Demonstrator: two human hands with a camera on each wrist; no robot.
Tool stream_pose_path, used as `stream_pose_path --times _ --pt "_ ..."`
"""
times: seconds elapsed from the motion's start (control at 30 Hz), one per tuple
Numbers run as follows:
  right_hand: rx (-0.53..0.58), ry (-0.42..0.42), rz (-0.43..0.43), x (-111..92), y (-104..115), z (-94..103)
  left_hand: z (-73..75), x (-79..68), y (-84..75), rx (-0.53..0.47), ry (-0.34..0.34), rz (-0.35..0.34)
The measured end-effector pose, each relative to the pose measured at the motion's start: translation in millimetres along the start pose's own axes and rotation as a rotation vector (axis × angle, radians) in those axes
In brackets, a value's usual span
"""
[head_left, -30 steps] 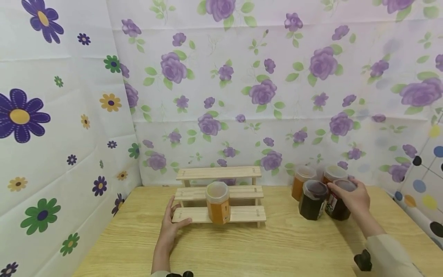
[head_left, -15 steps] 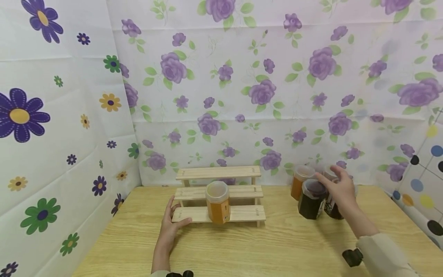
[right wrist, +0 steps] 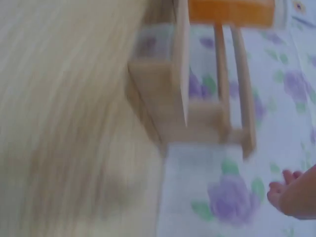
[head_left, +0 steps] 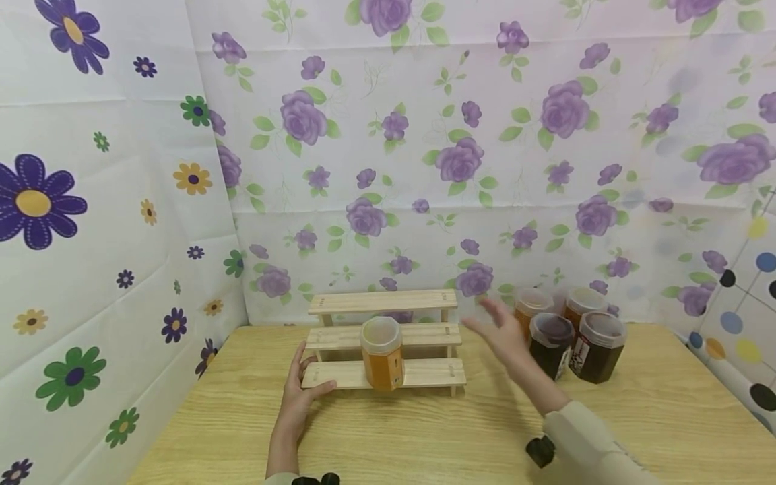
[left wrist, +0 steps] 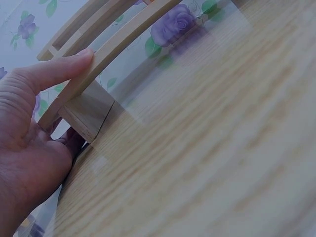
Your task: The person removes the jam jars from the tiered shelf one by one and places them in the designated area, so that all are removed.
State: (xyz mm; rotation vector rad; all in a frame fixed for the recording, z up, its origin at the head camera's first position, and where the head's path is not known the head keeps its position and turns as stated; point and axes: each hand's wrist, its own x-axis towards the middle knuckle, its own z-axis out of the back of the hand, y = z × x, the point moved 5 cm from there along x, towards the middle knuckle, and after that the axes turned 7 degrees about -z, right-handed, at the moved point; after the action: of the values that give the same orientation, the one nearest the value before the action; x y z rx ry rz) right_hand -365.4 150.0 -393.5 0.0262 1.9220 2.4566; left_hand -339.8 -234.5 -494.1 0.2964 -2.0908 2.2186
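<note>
A pale wooden three-step rack [head_left: 432, 372] stands on the table, and my left hand [head_left: 294, 401] grips the left end of its lowest step. In the left wrist view the thumb [left wrist: 74, 64] presses on that step while the other fingers go behind the end, partly hidden. An orange jar [head_left: 384, 369] with a whitish translucent lid stands upright on the lowest step, left of its middle. My right hand [head_left: 506, 339] is in the air right of the rack, holding nothing, fingers spread. The right wrist view, blurred, shows the hand [right wrist: 296, 195] beyond the rack's end [right wrist: 158, 91].
To the right stand two dark jars [head_left: 597, 356] in front of two orange jars [head_left: 524, 316], close together; my right forearm overlaps the left ones. Flowered cloth [head_left: 376, 168] hangs behind the wooden table [head_left: 394, 444] and along both sides.
My right hand has left the jars on the right and moved left toward the rack, with nothing in it. My left hand and the jar on the rack have stayed in place.
</note>
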Motion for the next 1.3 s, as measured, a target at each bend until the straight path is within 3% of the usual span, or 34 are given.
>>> stream_pose_path --times 0.33,0.5,0.93,1.3 --pt "0.071 0.335 0.141 -5 14 -114.1 -1.0 0.4 -0.9 0.0 -0.004 0.002" --pt "0.094 0.351 0.123 -8 17 -147.5 -4.4 -0.4 1.6 -0.007 0.01 -0.004" --pt "0.131 0.262 0.135 -6 13 -152.6 -6.1 -0.3 0.9 0.027 0.018 -0.003" --pt "0.108 0.21 0.075 -11 8 -132.4 -0.1 0.2 0.4 -0.005 0.002 0.012"
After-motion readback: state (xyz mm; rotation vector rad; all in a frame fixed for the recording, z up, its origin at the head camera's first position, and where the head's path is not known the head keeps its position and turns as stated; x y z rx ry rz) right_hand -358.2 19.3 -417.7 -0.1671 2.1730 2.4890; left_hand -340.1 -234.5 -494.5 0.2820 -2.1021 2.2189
